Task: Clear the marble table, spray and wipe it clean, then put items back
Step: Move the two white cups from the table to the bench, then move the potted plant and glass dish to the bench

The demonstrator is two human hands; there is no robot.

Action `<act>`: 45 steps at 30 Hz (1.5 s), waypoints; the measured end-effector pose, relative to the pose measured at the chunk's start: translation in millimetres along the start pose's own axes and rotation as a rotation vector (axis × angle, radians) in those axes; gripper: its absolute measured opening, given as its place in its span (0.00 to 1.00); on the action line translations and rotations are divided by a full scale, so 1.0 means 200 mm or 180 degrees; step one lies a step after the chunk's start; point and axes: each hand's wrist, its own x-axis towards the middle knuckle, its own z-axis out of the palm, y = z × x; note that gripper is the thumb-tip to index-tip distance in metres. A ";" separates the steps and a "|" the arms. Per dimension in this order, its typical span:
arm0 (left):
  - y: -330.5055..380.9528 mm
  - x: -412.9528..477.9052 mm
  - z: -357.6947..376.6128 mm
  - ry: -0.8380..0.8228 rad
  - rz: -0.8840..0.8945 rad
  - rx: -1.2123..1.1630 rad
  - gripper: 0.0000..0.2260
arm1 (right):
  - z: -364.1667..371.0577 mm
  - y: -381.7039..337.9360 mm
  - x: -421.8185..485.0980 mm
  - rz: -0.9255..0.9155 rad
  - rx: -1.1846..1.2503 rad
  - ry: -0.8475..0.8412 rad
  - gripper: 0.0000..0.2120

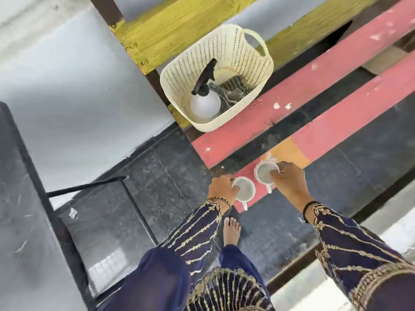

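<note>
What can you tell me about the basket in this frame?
The basket is cream plastic with slotted, woven-look walls, a rolled rim and a loop handle at its far right corner. It stands upright on the end of a pink plank, beside a yellow plank. Inside are a spray bottle with a white round body and black trigger head, and a crumpled grey striped cloth. Nothing else is seen touching it.

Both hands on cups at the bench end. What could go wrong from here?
1. Each hand pinches a cup by the rim only: left hand on the left cup, right hand on the right cup. Either grip could slip.
2. The left cup is at the very end of the plank; it could tip off.
3. A bare foot is just below; a dropped cup might hit it.
</note>
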 end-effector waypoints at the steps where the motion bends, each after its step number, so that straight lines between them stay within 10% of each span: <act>1: 0.00 0.02 0.01 -0.0007 -0.0011 0.0030 0.17 | 0.01 0.01 0.02 0.0018 0.0034 -0.0020 0.11; 16: 0.07 -0.05 -0.05 -0.0139 -0.0181 0.0787 0.20 | -0.10 -0.09 -0.06 -0.0025 -0.0124 -0.0096 0.18; 28: 0.02 -0.50 -0.61 0.0843 0.0161 0.0753 0.17 | -0.14 -0.77 -0.46 -0.1038 -0.0397 -0.0442 0.14; 45: -1.32 -1.59 -1.73 0.2838 -0.0170 -0.0330 0.19 | 0.81 -2.22 -1.66 -0.3146 -0.0493 -0.1203 0.08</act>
